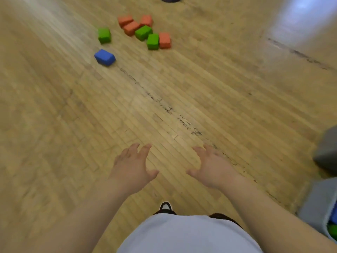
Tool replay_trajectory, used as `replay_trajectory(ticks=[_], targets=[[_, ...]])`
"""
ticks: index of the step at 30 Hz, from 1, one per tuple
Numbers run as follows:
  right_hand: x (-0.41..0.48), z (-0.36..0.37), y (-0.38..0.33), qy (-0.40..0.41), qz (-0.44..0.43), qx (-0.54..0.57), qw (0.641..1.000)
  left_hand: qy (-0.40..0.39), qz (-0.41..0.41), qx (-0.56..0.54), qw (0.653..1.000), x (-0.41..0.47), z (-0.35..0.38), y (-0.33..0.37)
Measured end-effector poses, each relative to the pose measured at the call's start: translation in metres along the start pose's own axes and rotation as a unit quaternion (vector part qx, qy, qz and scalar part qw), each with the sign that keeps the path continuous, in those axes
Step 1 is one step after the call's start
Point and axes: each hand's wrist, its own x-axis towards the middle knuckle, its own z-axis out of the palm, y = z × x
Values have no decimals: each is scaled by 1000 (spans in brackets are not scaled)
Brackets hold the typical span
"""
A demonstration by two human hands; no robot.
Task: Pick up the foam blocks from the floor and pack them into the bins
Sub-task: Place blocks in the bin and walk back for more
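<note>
Left hand (133,165) was released: fingers spread, holding nothing, above the floor. Right hand (211,165) the same, empty and splayed. The two were apart, palms down.

Wood strip floor (54,125), with a dark scuffed line running diagonally. Far ahead lay a lone green block (104,35), a blue block (104,57) near it, then a cluster of orange and green blocks (144,31), several touching. Grey bin (313,205) at the right edge, with blue and green showing inside.
</note>
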Motion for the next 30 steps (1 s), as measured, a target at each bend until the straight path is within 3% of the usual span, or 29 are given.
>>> replay_trajectory(ticks=[8,15,23,30], targets=[[111,-57,-62,-32,-75,-70,994,-16,-95,-74,993,57,-23,-55],[234,-134,-67,-54,-128,-106,985,-5,-171,-164,971,165,-73,-57],[373,-276,-80,-65,-166,-192,965,29,-225,-168,959,283,-161,-33],[483,-337,-143,-62,-184,-174,965,28,-251,-177,951,381,-213,-86]])
